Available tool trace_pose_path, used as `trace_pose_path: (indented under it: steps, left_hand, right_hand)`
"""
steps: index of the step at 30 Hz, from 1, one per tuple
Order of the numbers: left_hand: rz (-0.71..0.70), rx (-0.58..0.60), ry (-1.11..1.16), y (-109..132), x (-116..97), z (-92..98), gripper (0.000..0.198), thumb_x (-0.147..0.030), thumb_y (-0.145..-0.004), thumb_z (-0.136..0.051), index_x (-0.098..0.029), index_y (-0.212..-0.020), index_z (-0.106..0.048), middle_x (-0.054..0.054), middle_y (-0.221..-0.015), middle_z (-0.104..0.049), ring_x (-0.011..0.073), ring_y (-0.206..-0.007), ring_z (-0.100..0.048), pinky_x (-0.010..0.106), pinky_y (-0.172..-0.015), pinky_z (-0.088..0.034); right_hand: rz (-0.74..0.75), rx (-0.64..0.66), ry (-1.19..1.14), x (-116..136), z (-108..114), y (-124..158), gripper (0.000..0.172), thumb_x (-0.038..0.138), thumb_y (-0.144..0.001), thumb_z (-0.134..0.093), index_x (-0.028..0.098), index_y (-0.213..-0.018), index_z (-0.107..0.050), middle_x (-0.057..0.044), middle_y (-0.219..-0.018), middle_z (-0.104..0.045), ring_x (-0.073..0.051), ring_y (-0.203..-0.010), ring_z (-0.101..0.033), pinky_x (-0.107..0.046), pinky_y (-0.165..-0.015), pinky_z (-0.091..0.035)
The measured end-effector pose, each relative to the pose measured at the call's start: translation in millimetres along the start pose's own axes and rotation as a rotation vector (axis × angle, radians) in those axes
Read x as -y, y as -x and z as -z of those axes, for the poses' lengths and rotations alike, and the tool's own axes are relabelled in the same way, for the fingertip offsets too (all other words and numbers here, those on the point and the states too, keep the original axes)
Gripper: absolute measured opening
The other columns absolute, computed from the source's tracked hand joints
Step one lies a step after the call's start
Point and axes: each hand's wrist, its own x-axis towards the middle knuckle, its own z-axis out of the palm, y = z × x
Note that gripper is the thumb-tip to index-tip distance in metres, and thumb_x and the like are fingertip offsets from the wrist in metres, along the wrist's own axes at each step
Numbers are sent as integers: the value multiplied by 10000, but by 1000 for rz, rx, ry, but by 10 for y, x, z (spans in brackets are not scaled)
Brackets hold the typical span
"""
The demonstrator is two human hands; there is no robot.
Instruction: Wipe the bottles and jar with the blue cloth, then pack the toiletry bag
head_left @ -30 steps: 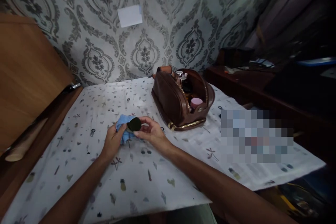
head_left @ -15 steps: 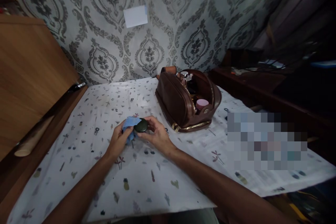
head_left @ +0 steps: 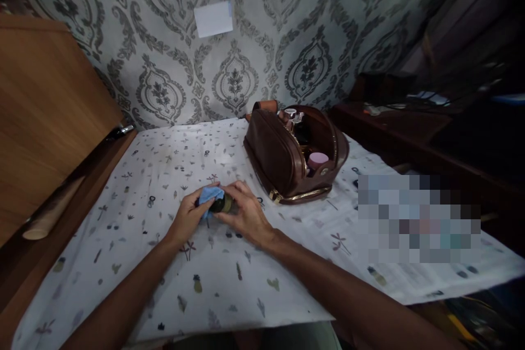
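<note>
My left hand (head_left: 185, 216) grips a light blue cloth (head_left: 211, 194), which is pressed against a small jar (head_left: 223, 204). The jar has a dark lid and an olive-coloured side; the cloth and fingers hide part of it. Around the jar's right side close the fingers of my right hand (head_left: 250, 214). Both hands are just above the patterned white tablecloth (head_left: 221, 295). Beyond my right hand, a brown toiletry bag (head_left: 273, 153) stands unzipped. Inside it show a pink-lidded jar (head_left: 318, 161) and a silvery cap (head_left: 290, 114).
On the left, a wooden panel (head_left: 53, 104) rises beside the table, with a pale rolled tube (head_left: 53, 210) below it. A blurred-out patch (head_left: 418, 219) covers something at the right. Behind is a patterned wall with a white card (head_left: 214, 19) on it.
The jar has turned from showing its round dark lid to showing its olive side. The cloth now lies over the lid's edge, and my right fingers have shifted round the jar.
</note>
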Motion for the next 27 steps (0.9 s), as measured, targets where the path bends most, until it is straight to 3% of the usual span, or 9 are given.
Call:
trace_pose_path:
  steps: [3, 6, 10, 15, 18, 21, 27]
  left_hand:
    - [11, -52, 8, -15, 50, 27, 339, -410, -755, -738, -165, -986, -774, 60, -952, -786, 230, -933, -700, 329, -908, -531]
    - [12, -135, -10, -16, 88, 56, 237, -363, -768, -720, -160, -883, -764, 21, -807, -752, 180, -761, -663, 268, -746, -524]
    - [-25, -145, 2, 17, 39, 48, 279, -345, -804, -698, -171, -1012, -761, 48, -985, -771, 211, -958, -684, 291, -901, -516]
    - [-131, 47, -33, 62, -56, 6, 332, -402, -864, -647, -187, -1090, -761, 89, -1208, -734, 265, -1184, -637, 372, -1090, -445]
    - [-194, 112, -42, 64, -56, 15, 350, -400, -905, -606, -194, -1151, -745, 98, -1304, -691, 264, -1236, -611, 377, -1113, -427]
    - [-275, 122, -85, 65, -43, 31, 344, -358, -924, -601, -215, -1210, -726, 96, -1351, -666, 251, -1285, -583, 371, -1136, -406]
    - [-447, -17, -243, 140, -53, -7, 308, -286, -912, -611, -276, -1194, -735, 59, -1252, -725, 235, -1188, -645, 368, -1061, -477]
  right_hand:
    - [8, 16, -29, 4, -6, 17, 493, 216, -752, -818, 234, -1217, -655, -54, -1053, -626, -244, -1032, -604, -387, -901, -516]
    - [-11, 2, -69, 2, -14, 20, 502, 237, -743, -834, 218, -1202, -632, -68, -1102, -646, -245, -1036, -608, -385, -902, -511]
    - [-46, 7, -78, 17, 2, -3, 371, 306, -735, -845, 211, -1043, -663, -53, -997, -661, -222, -922, -607, -351, -826, -502]
    - [-199, 41, -123, 29, 21, -45, 305, 453, -731, -809, 192, -808, -673, 18, -725, -608, -151, -689, -542, -272, -647, -441]
    - [-367, 74, -371, 11, 2, -68, 318, 476, -720, -787, 184, -748, -664, 49, -623, -571, -116, -591, -516, -232, -549, -408]
    - [-514, 125, -731, -4, -25, -84, 363, 484, -677, -814, 177, -826, -694, 49, -627, -618, -105, -546, -547, -230, -540, -457]
    - [-638, 210, -1175, 53, -65, -73, 452, 476, -608, -906, 155, -873, -728, -9, -796, -715, -105, -678, -650, -223, -663, -546]
